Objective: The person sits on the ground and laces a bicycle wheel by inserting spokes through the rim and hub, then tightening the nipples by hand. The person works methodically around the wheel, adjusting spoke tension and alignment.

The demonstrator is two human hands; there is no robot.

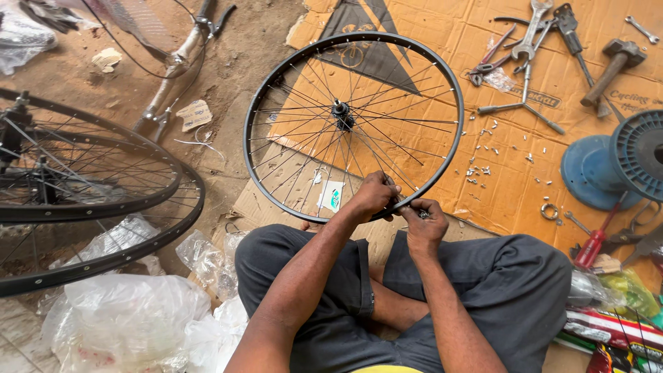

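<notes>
— Sitting cross-legged on the floor, the person props the black spoked wheel (352, 124) on flattened cardboard (497, 179), its near rim just ahead of the knees, so both hands meet it.

— Grip?

— Left hand (373, 197) is clenched over the rim, steadying it; right hand (423, 224) pinches something small at a spoke end, too small to name.

— And the tools?

— Hammer (613, 65), wrenches and loose nipples (483, 169) lie to the right, within reach. Two more wheels (90, 207) rest well apart on the left.
</notes>
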